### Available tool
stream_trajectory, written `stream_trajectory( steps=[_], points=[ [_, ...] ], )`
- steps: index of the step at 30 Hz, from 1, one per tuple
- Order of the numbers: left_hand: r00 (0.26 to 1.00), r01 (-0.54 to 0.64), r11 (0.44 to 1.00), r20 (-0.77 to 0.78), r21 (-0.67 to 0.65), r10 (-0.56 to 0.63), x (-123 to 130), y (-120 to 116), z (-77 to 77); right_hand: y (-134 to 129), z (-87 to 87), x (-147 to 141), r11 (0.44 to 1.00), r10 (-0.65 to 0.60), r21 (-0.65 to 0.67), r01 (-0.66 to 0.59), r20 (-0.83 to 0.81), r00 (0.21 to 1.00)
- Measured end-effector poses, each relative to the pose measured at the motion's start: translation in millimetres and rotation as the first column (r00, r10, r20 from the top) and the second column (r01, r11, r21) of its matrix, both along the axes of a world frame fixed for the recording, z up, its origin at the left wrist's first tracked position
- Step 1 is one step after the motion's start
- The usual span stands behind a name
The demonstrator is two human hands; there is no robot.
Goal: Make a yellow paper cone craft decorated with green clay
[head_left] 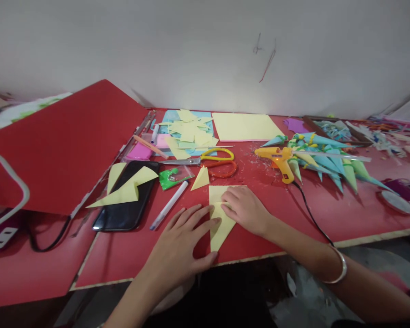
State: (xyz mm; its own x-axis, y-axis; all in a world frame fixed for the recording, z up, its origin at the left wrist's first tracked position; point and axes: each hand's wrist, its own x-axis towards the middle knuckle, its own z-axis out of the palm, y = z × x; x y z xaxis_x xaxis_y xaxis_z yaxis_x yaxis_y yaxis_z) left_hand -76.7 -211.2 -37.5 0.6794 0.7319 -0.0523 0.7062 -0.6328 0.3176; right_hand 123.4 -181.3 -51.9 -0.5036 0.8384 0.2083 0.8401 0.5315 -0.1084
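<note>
A pale yellow sheet of paper (217, 194), partly folded to a point at its lower end, lies flat at the table's front edge. My left hand (184, 241) rests at the paper's left side with fingers spread, fingertips touching it. From the right, my right hand (244, 209) presses on the paper with its fingers curled; what lies under them is hidden. Just beyond the sheet stands a small folded yellow paper piece (201, 178). Near it lie scissors (205, 160) with one yellow and one red handle. A white pen (169, 205) is left of my left hand.
A black phone (123, 216) lies left under yellow paper cutouts (123, 193). An orange glue gun (276, 157) rests against blue and green paper cones (328, 159), its cord (310, 214) running off the front edge. Yellow scraps (187, 130) and a paper stack (248, 127) lie behind.
</note>
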Motion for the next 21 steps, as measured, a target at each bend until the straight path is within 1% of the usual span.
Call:
stream_trajectory(
  steps=[2,4,6,7,9,11,14,17,21],
  points=[
    [1.000,0.005,1.000,-0.012,0.002,-0.005,-0.2,1.3,1.7,-3.6,0.9,1.0,0.997,-0.012,0.075,0.012,0.002,1.000],
    [1.000,0.008,1.000,-0.021,0.003,-0.008,-0.6,2.0,2.8,-10.3,2.9,3.7,0.986,0.001,0.164,-0.001,-0.004,1.000],
    [1.000,0.021,1.000,-0.018,0.009,-0.021,-1.2,2.3,3.2,-21.1,5.8,7.6,0.973,0.077,0.219,-0.071,-0.020,0.997],
    [0.999,0.028,1.000,-0.015,0.011,-0.028,-1.7,2.4,3.0,-27.8,7.4,9.7,0.966,0.142,0.223,-0.130,-0.036,0.989],
    [0.999,0.038,0.999,-0.014,0.008,-0.038,-2.7,2.7,2.1,-42.3,10.5,13.0,0.952,0.266,0.178,-0.249,-0.081,0.961],
    [0.999,0.039,0.999,-0.018,-0.004,-0.039,-3.6,3.1,1.4,-55.4,12.3,14.6,0.939,0.337,0.105,-0.326,-0.106,0.936],
    [0.999,0.036,0.999,-0.020,-0.013,-0.036,-4.2,3.4,1.3,-66.7,11.8,14.8,0.912,0.407,0.081,-0.402,-0.066,0.911],
    [0.999,0.037,0.999,-0.020,-0.014,-0.038,-3.9,2.9,1.9,-68.8,9.1,14.8,0.904,0.421,0.093,-0.418,-0.013,0.907],
    [0.999,0.032,0.999,-0.022,-0.017,-0.032,-3.2,2.1,2.5,-68.2,7.7,14.1,0.925,0.375,0.078,-0.373,-0.016,0.927]
  ],
)
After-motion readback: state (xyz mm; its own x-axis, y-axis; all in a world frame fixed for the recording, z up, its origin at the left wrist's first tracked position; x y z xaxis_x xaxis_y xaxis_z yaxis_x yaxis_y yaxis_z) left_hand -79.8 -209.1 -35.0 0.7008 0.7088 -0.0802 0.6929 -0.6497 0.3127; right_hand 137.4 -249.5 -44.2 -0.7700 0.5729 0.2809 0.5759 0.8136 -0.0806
